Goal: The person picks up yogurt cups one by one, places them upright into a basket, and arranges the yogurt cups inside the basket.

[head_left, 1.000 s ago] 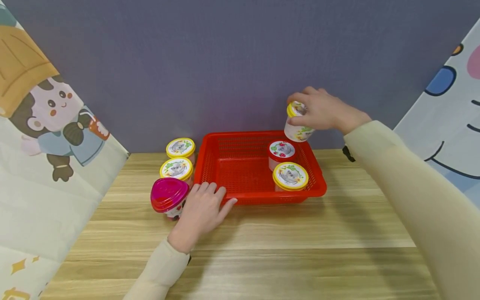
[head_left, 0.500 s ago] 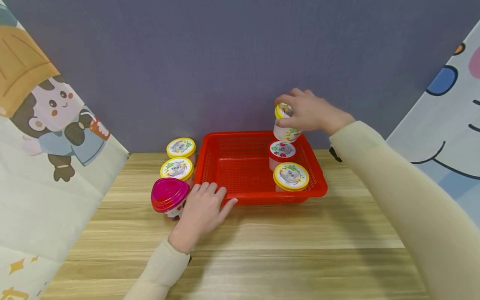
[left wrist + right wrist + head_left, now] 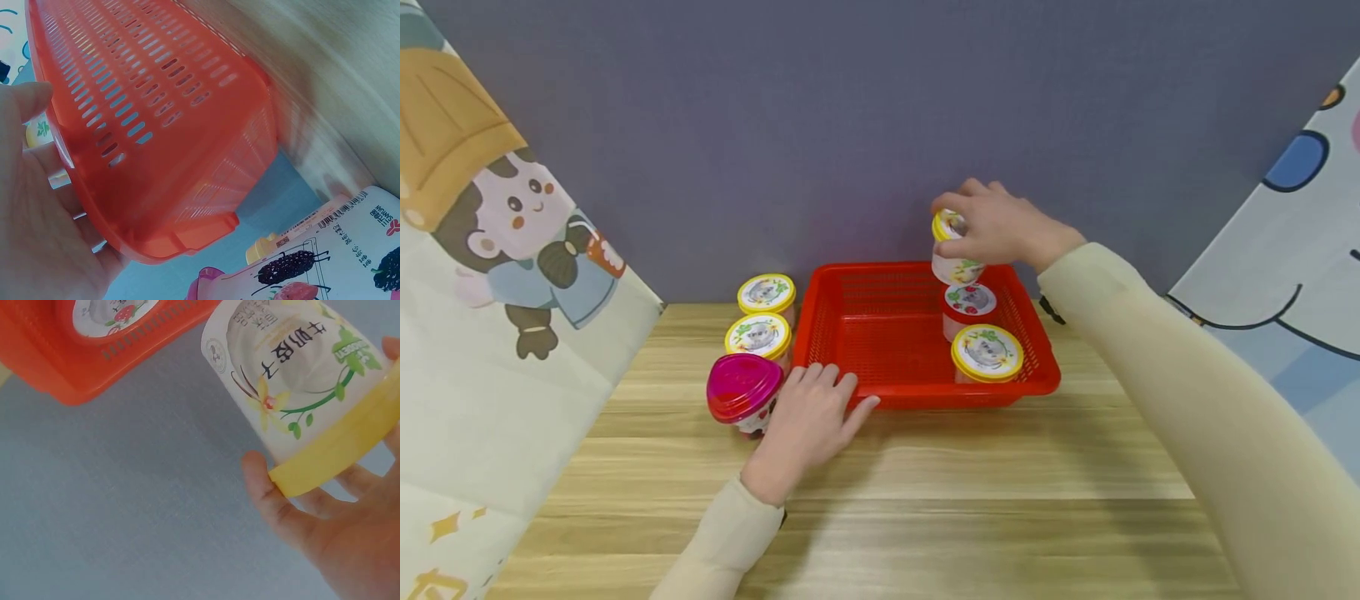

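My right hand (image 3: 1000, 225) holds a white tub with a yellow lid (image 3: 955, 265) above the back right of the red basket (image 3: 865, 390). In the right wrist view, its fingers go round the lid edge of the tub (image 3: 300, 381), printed with a flower and leaves. My left hand (image 3: 808, 425) grips the basket's front left corner. Its fingers hook over the rim and the thumb lies outside, as the left wrist view shows beside the basket wall (image 3: 156, 162). Inside the basket stand a red-lidded tub (image 3: 968, 304) and a yellow-lidded tub (image 3: 987, 354).
Left of the basket, two yellow-lidded tubs (image 3: 766, 292) stand in a row behind a tub with a domed magenta lid (image 3: 743, 387). A grey-blue wall (image 3: 850, 125) rises behind the wooden table (image 3: 962, 517). Printed panels (image 3: 535, 275) flank both sides.
My right hand has carried the yellow-lidded tub leftward, from the basket's back right corner to above the red-lidded tub. My left hand keeps its place on the basket.
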{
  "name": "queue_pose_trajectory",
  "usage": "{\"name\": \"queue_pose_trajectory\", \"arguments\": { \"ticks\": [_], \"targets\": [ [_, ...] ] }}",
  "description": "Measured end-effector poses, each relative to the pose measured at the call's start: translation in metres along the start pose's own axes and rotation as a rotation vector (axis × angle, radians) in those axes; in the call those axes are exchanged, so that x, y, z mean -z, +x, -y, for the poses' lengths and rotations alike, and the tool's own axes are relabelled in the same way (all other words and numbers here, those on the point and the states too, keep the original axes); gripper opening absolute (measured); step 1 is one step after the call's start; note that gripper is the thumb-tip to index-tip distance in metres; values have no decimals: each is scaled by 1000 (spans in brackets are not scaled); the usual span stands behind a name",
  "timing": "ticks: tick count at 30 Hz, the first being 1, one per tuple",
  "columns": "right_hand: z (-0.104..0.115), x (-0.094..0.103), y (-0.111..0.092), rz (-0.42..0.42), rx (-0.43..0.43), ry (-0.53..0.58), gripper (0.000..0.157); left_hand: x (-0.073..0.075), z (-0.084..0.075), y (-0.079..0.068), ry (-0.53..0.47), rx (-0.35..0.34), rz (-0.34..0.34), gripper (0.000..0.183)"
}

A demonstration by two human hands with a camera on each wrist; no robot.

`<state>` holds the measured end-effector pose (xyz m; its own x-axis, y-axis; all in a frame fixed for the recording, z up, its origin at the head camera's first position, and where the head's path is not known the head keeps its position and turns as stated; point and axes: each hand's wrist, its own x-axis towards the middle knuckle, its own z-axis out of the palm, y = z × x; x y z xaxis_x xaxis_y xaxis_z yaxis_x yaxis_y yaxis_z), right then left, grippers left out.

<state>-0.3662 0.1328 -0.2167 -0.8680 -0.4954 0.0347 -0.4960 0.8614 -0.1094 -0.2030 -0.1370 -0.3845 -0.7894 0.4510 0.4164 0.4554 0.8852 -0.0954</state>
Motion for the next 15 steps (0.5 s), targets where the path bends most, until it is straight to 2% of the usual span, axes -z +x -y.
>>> {"name": "queue_pose_trajectory", "arguments": {
  "ticks": [15],
  "targets": [
    [16, -12, 15, 7, 38, 22, 64, 1, 0, 0, -1, 10, 29, 44]
  ]
}}
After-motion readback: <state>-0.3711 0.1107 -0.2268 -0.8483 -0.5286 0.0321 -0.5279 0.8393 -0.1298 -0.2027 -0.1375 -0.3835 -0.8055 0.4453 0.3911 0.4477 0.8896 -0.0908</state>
